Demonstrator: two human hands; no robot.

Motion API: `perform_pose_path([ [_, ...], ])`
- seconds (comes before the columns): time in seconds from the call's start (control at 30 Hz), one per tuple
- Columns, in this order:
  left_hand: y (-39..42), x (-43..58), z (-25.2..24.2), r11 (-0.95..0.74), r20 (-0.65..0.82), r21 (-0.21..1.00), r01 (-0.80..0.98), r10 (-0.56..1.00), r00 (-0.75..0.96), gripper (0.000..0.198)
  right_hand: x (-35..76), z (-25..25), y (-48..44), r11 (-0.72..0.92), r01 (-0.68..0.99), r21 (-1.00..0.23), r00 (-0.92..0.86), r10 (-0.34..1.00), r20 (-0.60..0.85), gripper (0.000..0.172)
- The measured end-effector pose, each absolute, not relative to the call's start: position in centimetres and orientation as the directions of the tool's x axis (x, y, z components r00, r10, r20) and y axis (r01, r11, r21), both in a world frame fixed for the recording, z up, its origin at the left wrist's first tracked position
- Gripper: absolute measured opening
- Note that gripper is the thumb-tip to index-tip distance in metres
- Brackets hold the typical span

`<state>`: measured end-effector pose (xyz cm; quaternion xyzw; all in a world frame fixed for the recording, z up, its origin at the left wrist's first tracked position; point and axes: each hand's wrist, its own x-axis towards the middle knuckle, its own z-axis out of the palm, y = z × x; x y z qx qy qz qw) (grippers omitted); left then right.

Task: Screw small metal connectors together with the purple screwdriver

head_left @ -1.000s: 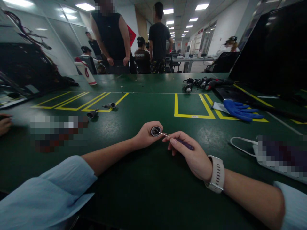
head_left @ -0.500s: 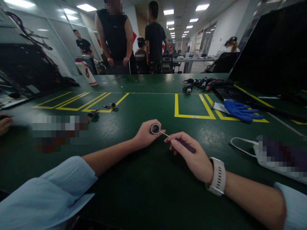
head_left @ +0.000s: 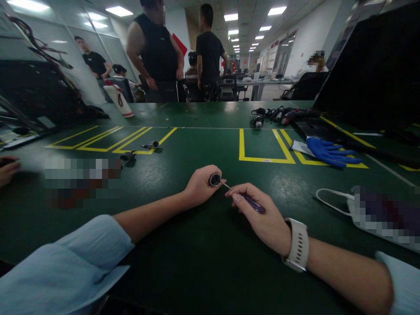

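My left hand (head_left: 200, 186) is closed around a round metal connector (head_left: 214, 180), its open, dark face turned towards me. Between the fingers of my right hand (head_left: 254, 208) lies a thin screwdriver (head_left: 254, 204) with a dark purple handle. The screwdriver's shaft points left and its tip meets the rim of the connector; whether it goes inside I cannot tell. Two similar metal connectors lie on the table to the left, one dark (head_left: 127, 155) and one brighter with a narrow end (head_left: 150, 145).
On the green table (head_left: 183, 271) yellow tape marks out boxes. At the right lie a blue glove (head_left: 330, 151), a white-strapped pouch (head_left: 357, 214) and black cabled parts (head_left: 257, 121). A white cup (head_left: 120, 100) stands back left. Another person's hand (head_left: 8, 170) shows at the left edge.
The connector has shifted slightly right and down and turned a little in my left hand. My right hand has tilted slightly with the screwdriver. People in the background have moved.
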<state>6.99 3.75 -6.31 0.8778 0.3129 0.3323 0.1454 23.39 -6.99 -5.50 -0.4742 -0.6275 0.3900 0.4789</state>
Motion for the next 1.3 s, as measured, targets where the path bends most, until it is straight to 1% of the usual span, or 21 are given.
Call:
perform_pose_path([
  [0.1,3.73,7.04,-6.21,-0.778,0.486,0.459,0.428,0.623,0.613,0.016,23.42,-5.57,-7.0,0.248,0.222,-0.943,-0.114,0.967,0.228,0.015],
  [0.3,3.65,7.23,-6.01,-0.774,0.471,0.529,0.348,0.61,0.637,0.019,23.46,-5.62,-7.13,0.256,0.169,-0.952,-0.177,0.958,0.226,0.014],
  [0.53,3.62,7.23,-6.04,-0.738,0.454,0.565,0.368,0.651,0.609,0.019,23.56,-5.34,-7.23,0.291,0.207,-0.934,-0.129,0.954,0.269,0.015],
  [0.67,3.66,7.21,-5.99,-0.75,0.457,0.546,0.372,0.639,0.619,0.018,23.48,-5.25,-7.21,0.308,0.235,-0.922,-0.119,0.95,0.288,0.016],
  [0.87,3.64,7.17,-6.15,-0.789,0.487,0.427,0.441,0.612,0.623,0.016,23.35,-5.2,-7.46,0.332,0.269,-0.904,-0.097,0.943,0.318,0.015],
  [0.93,3.62,7.17,-6.19,-0.789,0.488,0.414,0.453,0.613,0.622,0.017,23.36,-5.16,-7.49,0.326,0.285,-0.902,-0.082,0.945,0.316,0.015],
  [1.03,3.57,7.2,-6.11,-0.784,0.483,0.446,0.431,0.617,0.622,0.018,23.37,-5.11,-7.48,0.313,0.293,-0.903,-0.09,0.95,0.3,0.015],
  [1.17,3.49,7.25,-5.91,-0.771,0.475,0.507,0.386,0.623,0.622,0.019,23.31,-5.16,-7.48,0.348,0.263,-0.9,-0.193,0.933,0.305,0.014],
  [1.3,3.47,7.22,-5.92,-0.776,0.484,0.514,0.366,0.614,0.623,0.02,23.32,-5.21,-7.46,0.353,0.26,-0.899,-0.214,0.929,0.302,0.012],
])
